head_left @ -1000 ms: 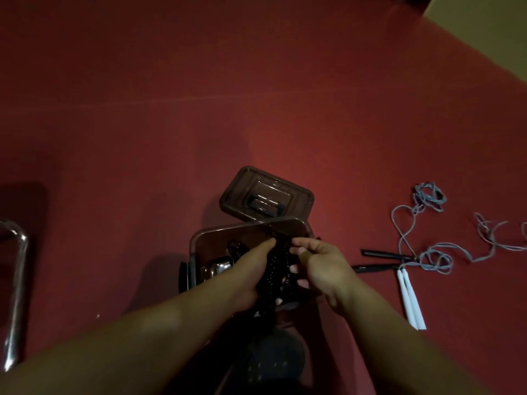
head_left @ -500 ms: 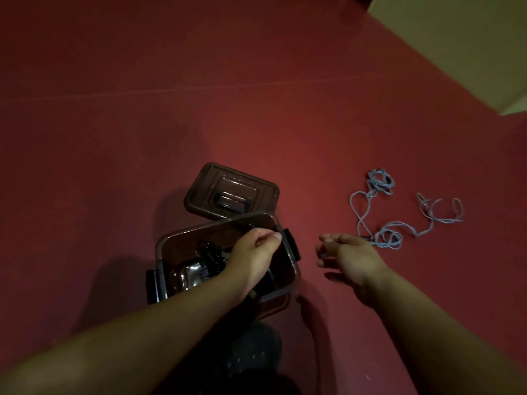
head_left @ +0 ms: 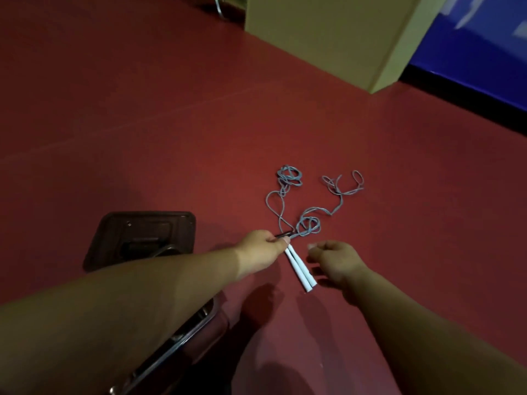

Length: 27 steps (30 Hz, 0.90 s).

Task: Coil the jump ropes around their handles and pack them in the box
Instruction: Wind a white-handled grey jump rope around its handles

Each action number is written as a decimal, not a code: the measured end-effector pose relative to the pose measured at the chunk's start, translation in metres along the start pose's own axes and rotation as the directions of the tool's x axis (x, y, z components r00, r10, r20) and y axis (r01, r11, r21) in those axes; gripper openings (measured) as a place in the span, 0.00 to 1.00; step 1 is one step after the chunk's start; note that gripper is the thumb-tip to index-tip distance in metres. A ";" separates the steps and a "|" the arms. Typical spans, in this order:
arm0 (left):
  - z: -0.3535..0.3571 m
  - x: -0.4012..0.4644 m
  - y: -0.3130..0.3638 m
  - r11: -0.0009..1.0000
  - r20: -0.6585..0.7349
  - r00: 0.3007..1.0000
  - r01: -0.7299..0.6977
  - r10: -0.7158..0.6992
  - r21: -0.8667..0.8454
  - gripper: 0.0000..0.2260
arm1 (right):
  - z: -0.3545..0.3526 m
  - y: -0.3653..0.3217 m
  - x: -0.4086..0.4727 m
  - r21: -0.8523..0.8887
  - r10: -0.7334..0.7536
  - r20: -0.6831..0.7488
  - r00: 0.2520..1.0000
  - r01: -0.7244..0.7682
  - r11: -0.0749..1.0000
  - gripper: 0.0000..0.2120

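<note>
A tangled grey-blue jump rope lies on the red floor, with two white handles side by side at its near end. My left hand pinches a thin black handle where the rope meets the handles. My right hand hovers just right of the white handles, fingers loosely curled and holding nothing. The dark translucent box sits at lower left, mostly hidden under my left forearm; its contents cannot be seen.
The box's brown lid lies flat on the floor left of my left hand. A beige block and a blue panel stand at the far right.
My left hand left the box and reached right to the rope, pinching the black handle. The view swung right, and my right hand now hovers beside the white handles.
</note>
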<state>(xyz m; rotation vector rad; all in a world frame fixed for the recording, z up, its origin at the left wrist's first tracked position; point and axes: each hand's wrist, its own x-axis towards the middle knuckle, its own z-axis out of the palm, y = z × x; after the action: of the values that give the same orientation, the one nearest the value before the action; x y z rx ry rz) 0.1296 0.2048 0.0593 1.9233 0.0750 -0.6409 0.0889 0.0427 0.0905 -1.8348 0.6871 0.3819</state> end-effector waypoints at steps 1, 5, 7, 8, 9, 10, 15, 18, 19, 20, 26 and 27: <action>0.007 0.011 0.000 0.999 0.023 1.000 0.012 -0.013 0.032 0.14 | -0.003 0.010 0.010 0.023 0.010 -0.011 1.000 -0.010 1.000 0.05; 0.047 0.059 -0.021 0.993 0.032 0.996 0.079 -0.082 0.091 0.14 | -0.011 0.056 0.053 0.035 0.044 -0.060 0.997 -0.042 0.998 0.06; 0.071 0.085 -0.045 0.985 0.005 0.990 0.141 -0.142 0.103 0.16 | -0.012 0.086 0.081 0.018 0.052 -0.091 0.995 -0.050 0.999 0.08; 0.081 0.096 -0.060 0.976 -0.012 0.983 0.184 -0.184 0.116 0.17 | -0.011 0.099 0.094 0.002 0.047 -0.109 0.993 -0.047 0.999 0.07; 0.087 0.100 -0.071 0.967 -0.028 0.974 0.225 -0.223 0.116 0.17 | -0.010 0.106 0.101 -0.021 0.031 -0.126 0.992 -0.033 0.999 0.08; 0.099 0.112 -0.088 0.964 -0.039 0.967 0.253 -0.251 0.079 0.16 | -0.008 0.120 0.119 -0.027 0.032 -0.140 0.990 -0.036 0.999 0.10; 0.122 0.121 -0.109 0.930 0.022 0.939 0.344 -0.344 -0.134 0.12 | 0.012 0.140 0.148 0.014 -0.004 -0.148 0.989 0.006 1.000 0.13; 0.125 0.131 -0.097 0.893 0.068 0.919 0.393 -0.388 -0.221 0.11 | 0.022 0.141 0.153 -0.056 0.001 -0.030 1.000 -0.002 0.998 0.11; 0.125 0.134 -0.095 0.880 0.076 0.913 0.407 -0.401 -0.243 0.11 | 0.026 0.142 0.153 -0.048 0.009 -0.003 1.000 -0.009 0.999 0.12; 0.124 0.134 -0.092 0.871 0.086 0.908 0.417 -0.409 -0.259 0.11 | 0.028 0.140 0.152 -0.028 0.024 0.003 1.000 -0.024 0.999 0.13; 0.128 0.116 -0.087 0.838 0.148 0.900 0.435 -0.409 -0.328 0.12 | 0.020 0.142 0.126 0.337 0.099 0.088 0.991 -0.123 0.933 0.10; 0.129 0.111 -0.085 0.853 0.141 0.912 0.409 -0.384 -0.324 0.11 | 0.016 0.143 0.120 0.381 0.108 0.129 0.986 -0.150 0.912 0.09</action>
<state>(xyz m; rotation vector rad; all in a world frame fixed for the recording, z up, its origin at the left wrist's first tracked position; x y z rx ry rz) 0.1444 0.1048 -0.1015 1.5448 0.5218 -0.9061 0.0954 -0.0099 -0.0893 -1.3858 0.7537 0.3940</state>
